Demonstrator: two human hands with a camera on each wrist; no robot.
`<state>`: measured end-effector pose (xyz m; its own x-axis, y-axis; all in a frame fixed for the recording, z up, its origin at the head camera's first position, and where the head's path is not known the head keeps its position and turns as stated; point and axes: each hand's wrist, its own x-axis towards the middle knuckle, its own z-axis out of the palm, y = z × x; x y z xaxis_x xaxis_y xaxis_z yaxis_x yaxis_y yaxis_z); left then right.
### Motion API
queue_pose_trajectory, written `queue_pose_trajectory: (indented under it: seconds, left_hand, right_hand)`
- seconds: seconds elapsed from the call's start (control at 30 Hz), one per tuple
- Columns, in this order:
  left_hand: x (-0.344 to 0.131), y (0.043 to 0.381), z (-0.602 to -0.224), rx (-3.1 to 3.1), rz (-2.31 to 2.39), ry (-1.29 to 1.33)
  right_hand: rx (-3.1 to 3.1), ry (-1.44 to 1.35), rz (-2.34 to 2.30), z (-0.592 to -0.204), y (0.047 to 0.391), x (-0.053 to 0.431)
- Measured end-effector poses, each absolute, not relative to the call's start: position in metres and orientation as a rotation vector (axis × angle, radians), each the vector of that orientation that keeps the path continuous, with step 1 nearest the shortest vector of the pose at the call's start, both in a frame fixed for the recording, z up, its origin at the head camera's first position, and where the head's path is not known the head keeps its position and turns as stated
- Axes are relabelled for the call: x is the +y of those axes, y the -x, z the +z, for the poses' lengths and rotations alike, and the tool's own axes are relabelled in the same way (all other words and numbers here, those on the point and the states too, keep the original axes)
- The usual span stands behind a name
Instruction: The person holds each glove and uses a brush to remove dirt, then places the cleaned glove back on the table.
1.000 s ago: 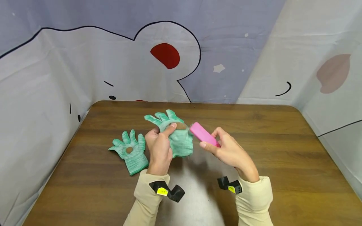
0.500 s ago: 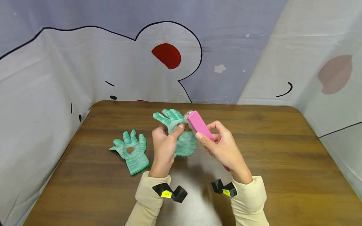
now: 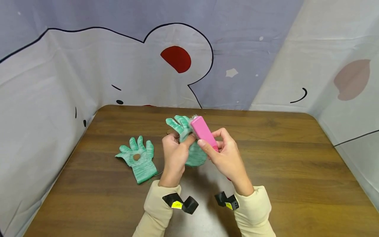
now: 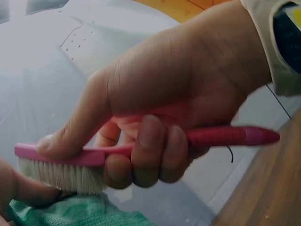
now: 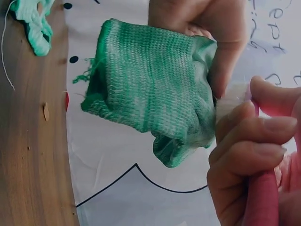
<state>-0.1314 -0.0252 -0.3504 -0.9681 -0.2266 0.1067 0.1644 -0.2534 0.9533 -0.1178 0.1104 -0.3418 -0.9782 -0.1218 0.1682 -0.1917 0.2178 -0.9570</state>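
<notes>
My left hand (image 3: 174, 154) grips a green knitted glove (image 3: 196, 156) above the table, its thumb pressing on the palm side. The glove's fingers point up and away; its cuff hangs down, with frayed threads showing in the right wrist view. In my right hand (image 3: 228, 158) is a pink brush (image 3: 203, 131) with a darker red handle. Its white bristles (image 4: 70, 179) face the glove and come right at it beside the left thumb. A second green glove (image 3: 145, 164) lies flat to the left, a round brown patch (image 3: 136, 157) on it.
A brown wooden table (image 3: 296, 158) spans the work area. A printed cloth (image 3: 124, 65) hangs behind it and along both sides. A loose thread trails from the lying glove's cuff, and small brown bits (image 5: 45, 112) lie on the wood.
The right hand has brought the brush leftward onto the held glove, near its fingers. The left hand and glove have shifted slightly right. The second glove stays in place.
</notes>
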Motion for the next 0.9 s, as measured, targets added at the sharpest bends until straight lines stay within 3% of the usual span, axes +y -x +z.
queue_pose_trajectory:
  seconds: [0.6, 0.9]
  left_hand:
    - [-0.054, 0.135, -0.343, -1.406, -2.439, -0.347]
    - [-0.058, 0.135, -0.339, -1.394, -2.478, -0.217]
  right_hand:
    - [-2.725, -0.221, 1.725, -0.346, 0.12, 0.117]
    - [-2.657, -0.268, 1.999, -0.348, 0.128, 0.136]
